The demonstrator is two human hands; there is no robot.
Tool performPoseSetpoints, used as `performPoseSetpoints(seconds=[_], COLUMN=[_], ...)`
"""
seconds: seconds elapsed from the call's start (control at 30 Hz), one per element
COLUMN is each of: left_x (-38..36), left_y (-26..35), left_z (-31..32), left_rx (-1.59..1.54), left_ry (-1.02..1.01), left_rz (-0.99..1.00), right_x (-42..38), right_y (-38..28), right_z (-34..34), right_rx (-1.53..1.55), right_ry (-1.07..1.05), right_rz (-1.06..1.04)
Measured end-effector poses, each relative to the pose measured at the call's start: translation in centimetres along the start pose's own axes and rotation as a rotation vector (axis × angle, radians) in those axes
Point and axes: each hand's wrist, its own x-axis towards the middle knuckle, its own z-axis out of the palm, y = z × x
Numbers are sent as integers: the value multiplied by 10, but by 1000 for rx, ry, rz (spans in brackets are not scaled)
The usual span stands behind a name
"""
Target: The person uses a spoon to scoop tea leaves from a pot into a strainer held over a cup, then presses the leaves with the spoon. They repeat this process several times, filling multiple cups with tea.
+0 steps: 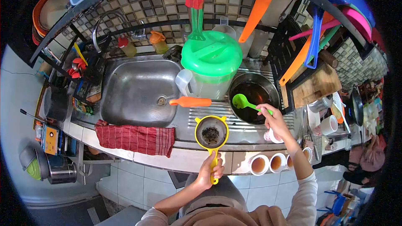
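Yellow strainer [211,132], dark dregs in its mesh, sits over the counter edge; my left hand [210,169] is closed round its handle. My right hand [274,119] grips a green ladle [241,101] dipped in the pot [254,96] of dark liquid. Filled cups [259,164] line the ledge below. Beside the pot stands a green-lidded jug [211,65], then the sink [138,92] and a red cloth [135,138].

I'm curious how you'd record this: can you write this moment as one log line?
left hand: holds yellow strainer, dark dregs inside | right hand: holds green ladle over pot | filled cups on counter edge
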Motion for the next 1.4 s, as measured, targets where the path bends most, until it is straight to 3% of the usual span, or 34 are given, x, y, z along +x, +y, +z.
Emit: performPoseSetpoints(seconds=[0.07,0.13,0.2,0.27,0.3,0.53,0.9,1.4], left_x=[1,1,-1,1,2,-2,-7,-9], left_y=[-2,-2,-3,-2,-1,13,26,32], left_z=[2,3,4,5,4,6,4,-9], left_rx=[-10,-45,-50,-52,-42,28,20,-104], left_ry=[6,15,5,-15,-14,-17,-86,-200], left_rz=[24,18,18,17,9,-61,-159,-246], right_x=[0,0,-3,0,-6,-15,-9,9], right_y=[-1,2,-4,7,2,-2,2,0], right_z=[-1,-2,-5,-10,-10,-18,-21,-24], right_rx=[-18,-239,-314,-618,-582,-676,-85,127], right_ry=[-23,-26,-50,38,23,96,10,-43], right_rz=[2,-163,-108,-485,-360,-334,51,93])
